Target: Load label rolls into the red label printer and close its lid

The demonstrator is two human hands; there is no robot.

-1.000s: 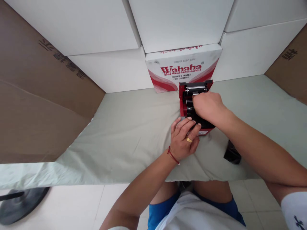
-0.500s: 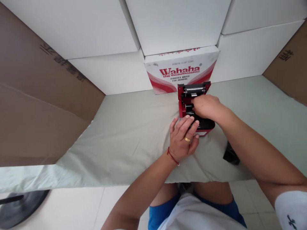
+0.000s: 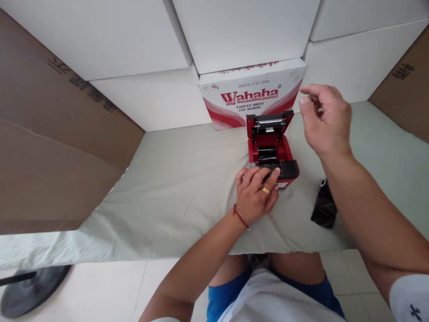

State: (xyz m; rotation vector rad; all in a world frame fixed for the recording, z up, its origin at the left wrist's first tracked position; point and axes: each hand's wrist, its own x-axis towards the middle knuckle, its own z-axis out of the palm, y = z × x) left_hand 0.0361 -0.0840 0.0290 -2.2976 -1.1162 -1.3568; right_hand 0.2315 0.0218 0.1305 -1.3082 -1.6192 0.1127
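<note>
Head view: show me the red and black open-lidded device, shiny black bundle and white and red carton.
Red and black open-lidded device [image 3: 286, 150], head view: red right wall.
Shiny black bundle [image 3: 324, 206], head view: dark middle.
White and red carton [image 3: 250, 95], head view: front lettering.

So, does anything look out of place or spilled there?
Nothing looks spilled or broken. Only the pale green cloth is wrinkled near its front edge, and a black bundle lies askew beside the red machine.

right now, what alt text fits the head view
A person's left hand rests on the near end of a red-and-black device with its lid raised; the right hand is half curled in the air to its right. A Wahaha box stands behind; a black item lies on pale cloth.
</note>
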